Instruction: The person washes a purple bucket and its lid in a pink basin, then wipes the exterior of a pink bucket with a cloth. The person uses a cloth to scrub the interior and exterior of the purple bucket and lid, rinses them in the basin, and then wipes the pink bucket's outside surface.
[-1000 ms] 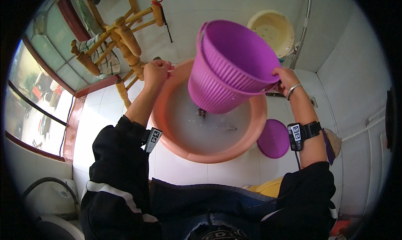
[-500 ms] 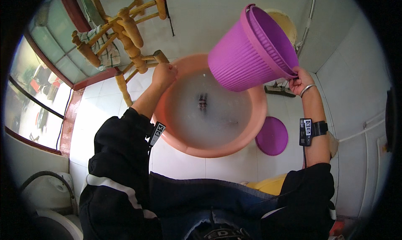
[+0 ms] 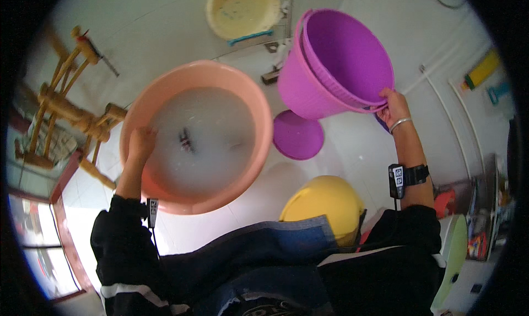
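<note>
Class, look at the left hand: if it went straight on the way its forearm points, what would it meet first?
The left hand would likely meet the far-left rim of the orange basin first; the hand's height is unclear, so it might pass above.

Likely a home washroom: tiled floor (image 3: 259, 195), peach tub (image 3: 264, 123) of cloudy water (image 3: 215, 156), cream basin (image 3: 242, 13).

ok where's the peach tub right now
In the head view, the peach tub sits on the floor left of centre, with the left hand at its left side and a round purple disc to its right.
</note>
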`<action>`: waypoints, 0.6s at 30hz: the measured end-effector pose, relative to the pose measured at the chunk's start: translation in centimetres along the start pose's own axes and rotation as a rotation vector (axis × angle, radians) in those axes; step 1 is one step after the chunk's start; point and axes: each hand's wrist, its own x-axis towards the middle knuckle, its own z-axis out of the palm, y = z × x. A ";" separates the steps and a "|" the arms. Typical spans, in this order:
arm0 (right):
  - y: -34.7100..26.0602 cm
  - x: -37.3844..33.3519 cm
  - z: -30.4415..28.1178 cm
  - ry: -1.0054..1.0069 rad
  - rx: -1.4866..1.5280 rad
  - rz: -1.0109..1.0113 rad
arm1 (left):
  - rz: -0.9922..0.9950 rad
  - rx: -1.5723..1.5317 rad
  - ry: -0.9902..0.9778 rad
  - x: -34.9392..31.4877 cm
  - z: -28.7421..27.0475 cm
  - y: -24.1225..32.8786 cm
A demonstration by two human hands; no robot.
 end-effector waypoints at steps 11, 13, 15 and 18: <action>15.6 5.7 -17.2 0.531 0.008 0.259 | 0.018 -0.013 -0.130 0.8 4.9 2.4; 17.8 6.3 -18.4 0.572 0.040 0.269 | 0.092 -0.083 -0.075 0.7 6.1 2.5; 19.4 6.8 -19.1 0.606 0.049 0.287 | 0.156 -0.073 -0.076 0.4 6.8 2.2; 20.9 7.2 -19.6 0.616 0.054 0.286 | 0.166 0.024 -0.192 -0.5 7.6 2.2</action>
